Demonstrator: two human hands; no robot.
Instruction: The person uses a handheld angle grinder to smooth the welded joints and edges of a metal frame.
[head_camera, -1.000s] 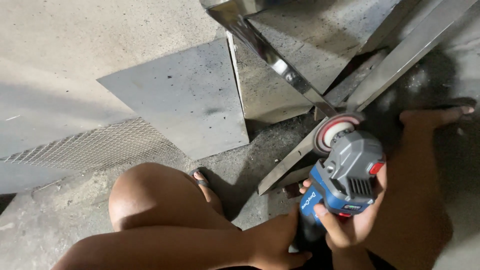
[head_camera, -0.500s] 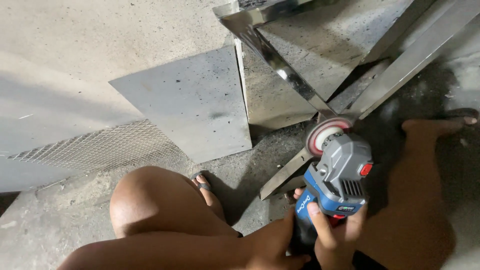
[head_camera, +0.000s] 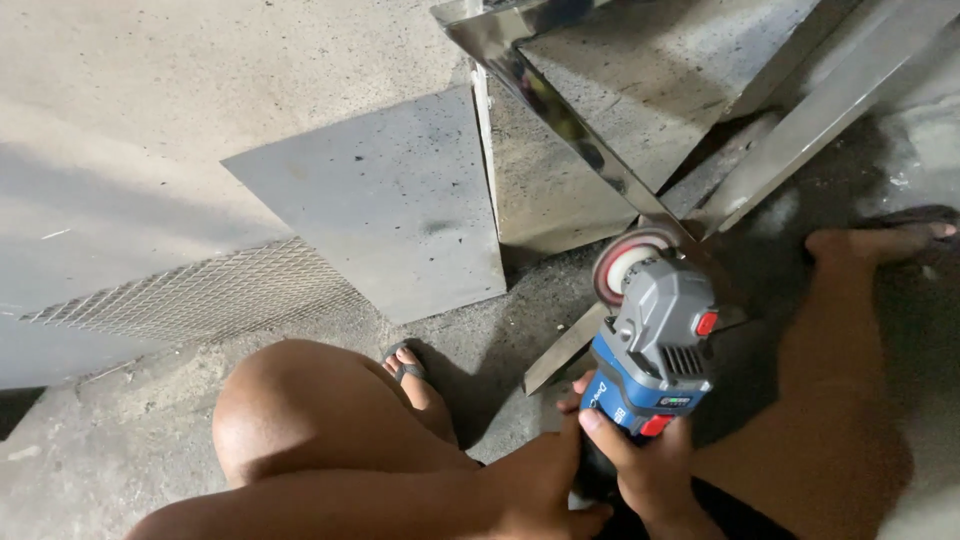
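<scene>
A blue and grey angle grinder (head_camera: 655, 345) with a red and white disc (head_camera: 625, 262) points away from me. Its disc meets a shiny angled steel strip (head_camera: 590, 135) where several strips join on the concrete floor. My right hand (head_camera: 640, 465) grips the grinder's blue body from below. My left hand (head_camera: 545, 480) wraps the rear handle beside it. My bare left knee (head_camera: 300, 410) is bent at the lower left, with a sandalled foot (head_camera: 410, 375) next to it. My right leg (head_camera: 840, 380) stretches to the right of the tool.
A flat grey metal sheet (head_camera: 385, 195) lies left of the steel strips. A piece of expanded wire mesh (head_camera: 190, 295) lies at the left on the concrete floor (head_camera: 150, 100). A long steel bar (head_camera: 830, 105) runs diagonally at the upper right.
The grinder has shifted slightly left and toward me along the steel strip. My view has tilted down a little; both hands keep their hold.
</scene>
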